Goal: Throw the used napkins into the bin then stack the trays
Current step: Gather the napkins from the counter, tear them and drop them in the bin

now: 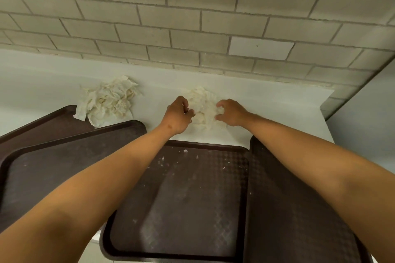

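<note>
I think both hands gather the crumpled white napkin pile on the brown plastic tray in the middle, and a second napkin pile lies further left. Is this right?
Not quite. The head view shows the left hand and right hand gathering the crumpled white napkin pile on the white counter, beyond the middle brown plastic tray. The second napkin pile does lie further left.

trays [183, 198] showing dark brown, diamond-textured, white-flecked | napkins [109, 100] upper left looking cream-white | counter [42, 74] appearing white | wall [192, 17] showing beige brick
</note>
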A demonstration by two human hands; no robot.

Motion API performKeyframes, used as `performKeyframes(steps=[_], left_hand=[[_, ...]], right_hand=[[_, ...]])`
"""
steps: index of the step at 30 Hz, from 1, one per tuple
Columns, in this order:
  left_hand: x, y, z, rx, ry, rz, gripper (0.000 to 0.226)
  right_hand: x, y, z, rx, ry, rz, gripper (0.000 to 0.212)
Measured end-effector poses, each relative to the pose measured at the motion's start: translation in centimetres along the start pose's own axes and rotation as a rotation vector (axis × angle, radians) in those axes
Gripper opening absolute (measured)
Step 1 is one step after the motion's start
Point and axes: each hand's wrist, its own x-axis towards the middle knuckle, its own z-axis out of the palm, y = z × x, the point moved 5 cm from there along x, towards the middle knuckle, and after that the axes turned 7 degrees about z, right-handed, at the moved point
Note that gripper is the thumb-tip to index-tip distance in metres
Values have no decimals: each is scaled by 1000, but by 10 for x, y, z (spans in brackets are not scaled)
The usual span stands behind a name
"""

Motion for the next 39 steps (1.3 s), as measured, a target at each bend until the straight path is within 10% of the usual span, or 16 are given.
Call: performKeyframes(steps=[6, 20, 25, 39], left_hand=[[-5, -8, -1, 49, -67, 16, 19], [8, 35, 7, -268, -143, 1, 53], [6, 48, 10, -235, -132, 66, 27], [-1, -7, -14, 71, -52, 8, 33]], right_hand=[[0, 21, 37, -29, 49, 81, 13], [-32, -35, -50, 231, 152, -231, 26], [-34, -44, -57, 361, 174, -192, 38], [-2, -28, 10, 18, 61, -156, 46]])
